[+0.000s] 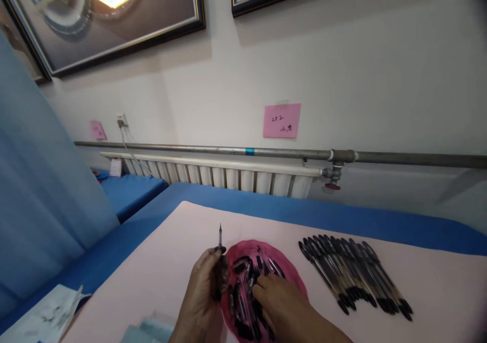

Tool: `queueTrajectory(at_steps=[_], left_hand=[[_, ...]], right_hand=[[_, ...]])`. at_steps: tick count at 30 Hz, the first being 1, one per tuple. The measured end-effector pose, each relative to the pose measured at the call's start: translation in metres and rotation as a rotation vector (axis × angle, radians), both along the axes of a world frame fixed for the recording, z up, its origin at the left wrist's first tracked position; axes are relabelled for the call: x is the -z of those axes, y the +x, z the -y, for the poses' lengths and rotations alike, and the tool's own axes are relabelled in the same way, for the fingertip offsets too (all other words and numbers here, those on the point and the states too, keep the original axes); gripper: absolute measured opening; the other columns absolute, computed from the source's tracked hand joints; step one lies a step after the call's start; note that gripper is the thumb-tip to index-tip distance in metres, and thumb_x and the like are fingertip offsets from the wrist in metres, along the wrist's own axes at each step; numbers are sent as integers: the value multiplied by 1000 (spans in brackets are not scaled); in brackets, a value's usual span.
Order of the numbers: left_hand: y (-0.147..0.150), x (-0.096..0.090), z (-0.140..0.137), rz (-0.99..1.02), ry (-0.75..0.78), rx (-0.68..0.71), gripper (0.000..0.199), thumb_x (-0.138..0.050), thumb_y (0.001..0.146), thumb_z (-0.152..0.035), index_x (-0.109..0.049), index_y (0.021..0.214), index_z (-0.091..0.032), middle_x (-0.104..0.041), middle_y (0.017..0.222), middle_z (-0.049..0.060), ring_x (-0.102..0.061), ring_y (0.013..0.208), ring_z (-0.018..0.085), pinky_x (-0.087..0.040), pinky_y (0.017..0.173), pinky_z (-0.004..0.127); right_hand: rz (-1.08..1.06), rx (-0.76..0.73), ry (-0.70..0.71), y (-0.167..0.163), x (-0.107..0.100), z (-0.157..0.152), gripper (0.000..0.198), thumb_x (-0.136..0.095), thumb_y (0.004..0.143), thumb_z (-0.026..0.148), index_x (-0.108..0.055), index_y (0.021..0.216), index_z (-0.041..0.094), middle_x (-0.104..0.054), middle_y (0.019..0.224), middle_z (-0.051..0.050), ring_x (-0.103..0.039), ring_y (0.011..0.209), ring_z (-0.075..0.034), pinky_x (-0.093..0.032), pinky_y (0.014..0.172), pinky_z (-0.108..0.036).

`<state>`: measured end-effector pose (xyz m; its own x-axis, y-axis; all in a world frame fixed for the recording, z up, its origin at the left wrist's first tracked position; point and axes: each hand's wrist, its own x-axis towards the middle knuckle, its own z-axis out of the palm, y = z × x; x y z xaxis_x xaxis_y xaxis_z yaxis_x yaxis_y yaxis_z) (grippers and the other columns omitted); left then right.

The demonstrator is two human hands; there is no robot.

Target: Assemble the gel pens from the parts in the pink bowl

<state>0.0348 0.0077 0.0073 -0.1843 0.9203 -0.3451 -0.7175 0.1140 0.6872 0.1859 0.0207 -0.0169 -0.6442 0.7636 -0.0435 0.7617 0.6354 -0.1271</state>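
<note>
My left hand (205,277) is closed round a pen (219,237) whose bare point stands upright above my fingers; its lower part is hidden in the hand. Just to the right is a round pink basket (294,277) full of black caps, clear barrels and thin pen parts (243,302). Into this heap reaches my right hand (279,297), with curled fingers down among the pieces. Whatever its fingertips grip is hidden. Right of the basket, a row of capped black pens (346,272) lies side by side and slanted on the pink sheet (167,262).
The pink sheet covers part of a blue bed-like surface (213,193). Along the wall run a radiator (232,176) and a metal pipe (399,159). A blue curtain (41,180) hangs at left. Light blue material (148,330) and a white printed bag (45,315) lie near the front.
</note>
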Motion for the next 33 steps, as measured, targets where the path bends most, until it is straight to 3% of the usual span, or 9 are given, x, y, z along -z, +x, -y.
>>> queueTrajectory(at_steps=[7, 10, 14, 17, 20, 24, 33], left_hand=[[1, 0, 0, -31, 24, 5, 35, -79, 49, -29, -53, 68, -15, -56, 52, -3, -46, 40, 5, -25, 38, 15], [1, 2, 0, -69, 43, 65, 35, -79, 51, -31, -51, 67, -16, -52, 49, -5, -40, 38, 3, -19, 36, 15], [3, 7, 4, -162, 90, 225, 32, -75, 60, -33, -48, 65, -17, -45, 46, -7, -33, 35, 2, -16, 36, 16], [8, 14, 7, -227, 92, 339, 26, -70, 68, -37, -52, 71, -17, -42, 45, -8, -29, 33, 2, -15, 35, 17], [14, 21, 9, -254, 86, 406, 24, -68, 71, -35, -56, 81, -17, -44, 46, -7, -29, 32, 2, -14, 34, 17], [21, 26, 11, -259, 76, 454, 26, -69, 69, -35, -56, 83, -17, -44, 46, -7, -30, 32, 2, -14, 34, 18], [24, 29, 12, -318, 73, 526, 27, -67, 70, -39, -51, 74, -19, -41, 43, -8, -29, 31, 3, -13, 34, 18]], right_hand=[[-11, 58, -71, 1, 3, -2, 23, -51, 69, 13, -66, 87, 15, -65, 97, -12, -59, 81, -24, -42, 70, -32], [-134, 71, -134, 7, -2, -5, 22, -51, 69, 13, -65, 85, 15, -65, 96, -11, -58, 84, -23, -43, 73, -32], [-614, 100, -177, 20, -26, -9, 23, -44, 78, 16, -62, 91, 19, -65, 95, -6, -57, 89, -19, -43, 81, -30], [-982, 273, -198, 26, -40, -12, 23, -45, 81, 27, -62, 96, 21, -65, 96, -5, -58, 92, -20, -42, 85, -31], [-1300, 454, -339, 26, -40, -15, 25, -53, 77, 35, -61, 95, 20, -64, 81, -3, -58, 73, -18, -45, 68, -29], [-1615, 527, -503, 20, -35, -15, 30, -62, 71, 37, -57, 93, 18, -58, 69, 1, -51, 58, -12, -39, 54, -23], [-1613, 512, -527, 14, -34, -11, 26, -64, 70, 35, -55, 88, 19, -54, 63, 5, -44, 51, -9, -36, 53, -22]])
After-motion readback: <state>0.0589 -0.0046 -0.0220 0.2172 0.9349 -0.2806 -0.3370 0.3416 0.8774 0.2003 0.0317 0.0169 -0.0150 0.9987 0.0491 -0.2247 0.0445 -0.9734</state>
